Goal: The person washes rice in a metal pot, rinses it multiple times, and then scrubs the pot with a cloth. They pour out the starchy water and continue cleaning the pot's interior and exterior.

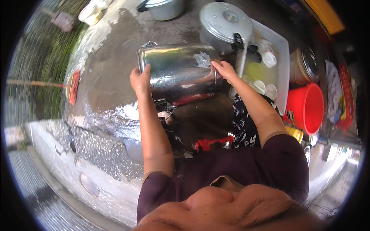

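Note:
A shiny metal container (179, 72) lies on its side before me, its long side across my view. My left hand (140, 79) grips its left end, thumb on top. At the other end my right hand (224, 70) holds the rim, with the thumb near a torn silvery patch (202, 59) on the wall. The fingers of both hands are partly hidden behind the container. Metal clasps (160, 104) show at the lower left edge, and something red (195, 99) shows under the near side.
A lidded aluminium pot (227, 21) stands beyond, beside a white plastic tub (284, 69) holding cups and bowls in cloudy water. A red bucket (306, 108) lies tilted at right. Another pot (166, 10) stands farther back. A broom (74, 86) rests on the wet concrete floor (107, 66).

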The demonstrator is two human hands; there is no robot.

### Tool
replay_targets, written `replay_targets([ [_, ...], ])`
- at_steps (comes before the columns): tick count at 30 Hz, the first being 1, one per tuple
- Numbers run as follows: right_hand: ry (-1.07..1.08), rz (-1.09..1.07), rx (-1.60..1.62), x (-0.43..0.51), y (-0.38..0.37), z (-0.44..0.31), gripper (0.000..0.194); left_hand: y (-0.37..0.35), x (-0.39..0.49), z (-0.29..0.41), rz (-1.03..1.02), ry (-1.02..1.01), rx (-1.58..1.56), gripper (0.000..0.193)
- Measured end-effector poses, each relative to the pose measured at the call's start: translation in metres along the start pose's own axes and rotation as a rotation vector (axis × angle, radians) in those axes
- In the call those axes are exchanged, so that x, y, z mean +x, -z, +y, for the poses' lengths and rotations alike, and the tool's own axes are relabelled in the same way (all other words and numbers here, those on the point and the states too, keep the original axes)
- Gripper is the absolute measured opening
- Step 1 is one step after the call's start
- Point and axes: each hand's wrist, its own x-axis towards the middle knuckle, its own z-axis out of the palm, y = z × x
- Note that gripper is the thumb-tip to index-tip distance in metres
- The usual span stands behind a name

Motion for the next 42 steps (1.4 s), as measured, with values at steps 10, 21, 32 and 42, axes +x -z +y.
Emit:
replay_targets([
  [10,-0.029,-0.116,0.001,0.029,0.054,0.151,0.068,-0.078,-0.059,0.053,-0.544,-0.069,-0.157,0.031],
  [21,-0.373,-0.132,-0.637,0.050,0.085,0.308,0.056,-0.113,-0.064,0.079,-0.394,-0.102,0.134,0.030],
  [32,-0.324,-0.349,-0.628,0.052,0.094,0.334,0.049,-0.138,-0.068,0.102,-0.413,-0.079,0.115,0.024],
  [42,0.075,-0.574,0.398,-0.007,0.209,0.130,0.060,-0.112,-0.081,0.086,-0.364,-0.122,-0.018,0.033],
])
